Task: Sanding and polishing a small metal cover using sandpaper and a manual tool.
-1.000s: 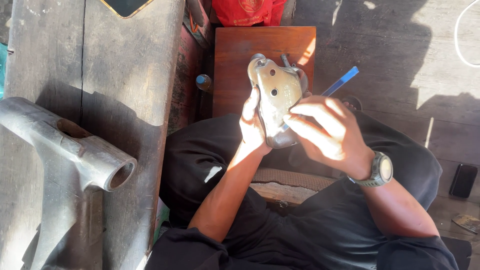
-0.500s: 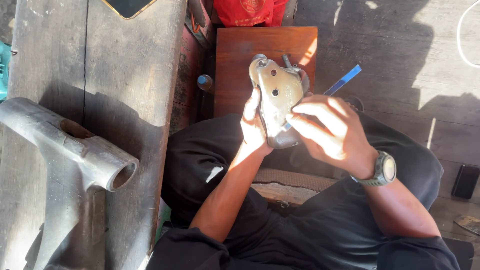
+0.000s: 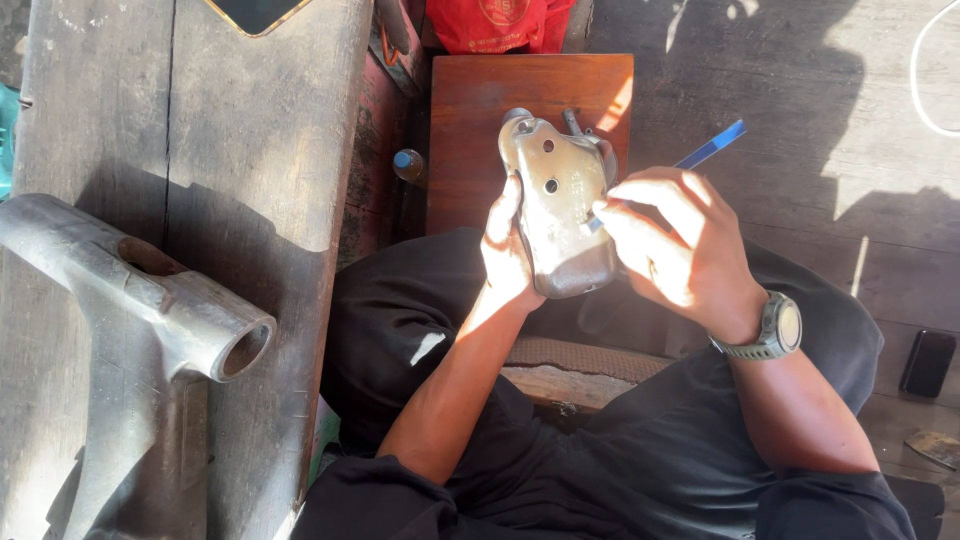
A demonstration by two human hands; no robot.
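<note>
Both hands meet on a grey cast-metal part (image 3: 558,205), a rounded, dull housing with two small holes in its upper face. Wrapped around its left edge, the left hand (image 3: 507,252) has its fingers behind the part and its thumb along the near side, closed firmly on it. From the other side, the right hand (image 3: 668,245) pinches a slim blue-handled tool (image 3: 712,148) between thumb and fingers, closed on the handle; the tool's working end lies against the right edge of the metal part, though the tip itself is hidden by the fingers. A grey-green wristwatch (image 3: 772,330) sits on the right wrist.

The part is held up above the person's lap, in front of a small reddish-brown wooden stool (image 3: 480,110) whose top shows behind it. The person sits in black clothing, knees spread, over a strip of worn wood.

Just left of the stool, in the dark gap beside it, stands a small bottle with a blue cap (image 3: 405,163). Beyond the stool's far edge lies something red (image 3: 495,22), partly cut off by the frame.

Further left runs a weathered wooden bench (image 3: 260,150), and on it lies a large grey metal casting (image 3: 140,310) with an open tubular end pointing toward the person. On the plank floor at far right rests a dark phone (image 3: 927,362), well apart from the hands, and a white cable (image 3: 925,70) curls at the top right corner.
</note>
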